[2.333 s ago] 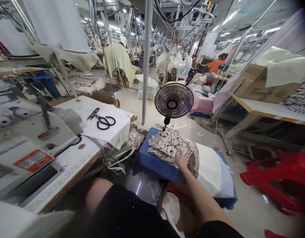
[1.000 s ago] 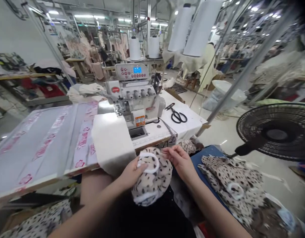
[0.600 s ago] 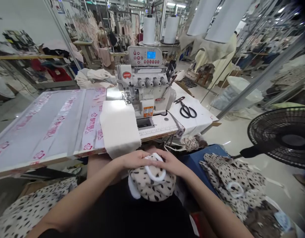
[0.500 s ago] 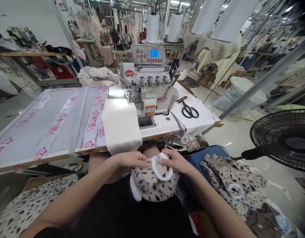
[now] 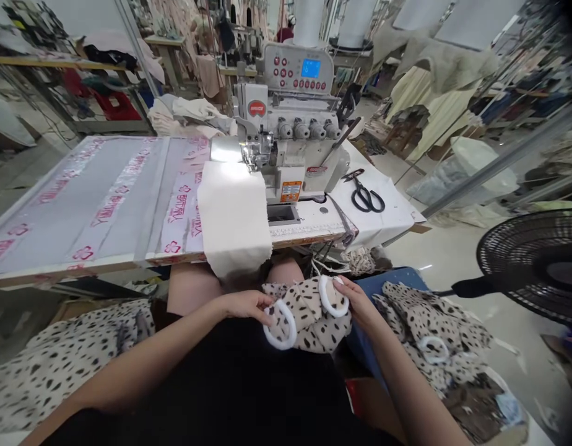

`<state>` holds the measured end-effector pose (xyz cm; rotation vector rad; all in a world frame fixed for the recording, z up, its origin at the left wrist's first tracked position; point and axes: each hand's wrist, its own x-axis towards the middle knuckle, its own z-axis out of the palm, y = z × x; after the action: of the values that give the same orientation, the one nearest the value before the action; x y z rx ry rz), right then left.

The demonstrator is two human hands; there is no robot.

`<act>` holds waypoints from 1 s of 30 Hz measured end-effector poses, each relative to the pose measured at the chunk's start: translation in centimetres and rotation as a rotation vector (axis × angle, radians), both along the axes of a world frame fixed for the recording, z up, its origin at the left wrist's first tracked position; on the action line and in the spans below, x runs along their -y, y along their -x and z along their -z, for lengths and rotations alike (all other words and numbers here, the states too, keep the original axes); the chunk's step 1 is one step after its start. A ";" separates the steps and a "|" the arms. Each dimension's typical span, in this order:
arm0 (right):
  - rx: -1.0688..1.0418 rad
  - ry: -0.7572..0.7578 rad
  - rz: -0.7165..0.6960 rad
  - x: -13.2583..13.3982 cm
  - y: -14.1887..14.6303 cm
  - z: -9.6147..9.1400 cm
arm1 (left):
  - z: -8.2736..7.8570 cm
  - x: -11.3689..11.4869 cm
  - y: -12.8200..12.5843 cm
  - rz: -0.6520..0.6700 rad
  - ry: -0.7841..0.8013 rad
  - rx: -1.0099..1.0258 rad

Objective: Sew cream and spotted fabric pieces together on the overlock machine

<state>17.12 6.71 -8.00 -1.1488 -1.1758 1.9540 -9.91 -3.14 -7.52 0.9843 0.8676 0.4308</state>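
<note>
Over my lap I hold a beige fabric piece (image 5: 309,310) with dark spots and two white curved trims that look like ear edges. My left hand (image 5: 249,306) pinches its left side beside one white trim (image 5: 290,328). At the upper right, my right hand (image 5: 359,303) grips the cloth by the other white trim (image 5: 327,300). Both hands are closed on the piece, which is spread between them. Just beyond, a cream cloth (image 5: 237,217) lies on the overlock sewing machine (image 5: 290,139) and hangs over the table edge.
Black scissors (image 5: 367,197) lie right of the machine. The table (image 5: 104,198) at left has a plastic-covered top. Spotted fabric lies in a heap (image 5: 95,353) at lower left and a pile (image 5: 425,322) on the right. A black fan (image 5: 546,266) stands at far right.
The bunched spotted piece is now spread flatter, its two white trims apart. My hands have moved away from each other, the right one outward. The camera view has tilted down somewhat.
</note>
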 end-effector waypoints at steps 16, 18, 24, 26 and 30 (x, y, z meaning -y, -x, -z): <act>0.101 -0.052 -0.203 1.4 -2.8 0.3 | -2.8 -1.1 2.3 -0.509 -0.046 -0.087; 0.110 -0.053 -0.210 1.4 -2.8 0.8 | -2.5 -1.0 2.5 -0.534 -0.019 -0.094; 0.142 -0.067 -0.242 1.4 -3.2 1.7 | -1.7 -0.6 3.5 -0.447 0.002 -0.119; 0.153 -0.071 -0.255 1.4 -3.2 2.0 | -1.4 -0.7 3.8 -0.427 -0.003 -0.133; 0.181 -0.075 -0.287 1.5 -3.2 2.8 | -0.6 -1.2 4.0 -0.426 -0.024 -0.167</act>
<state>20.31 5.20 -10.83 -1.1913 -1.5708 2.0238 -13.89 -1.95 -6.88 0.8643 1.2328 0.7285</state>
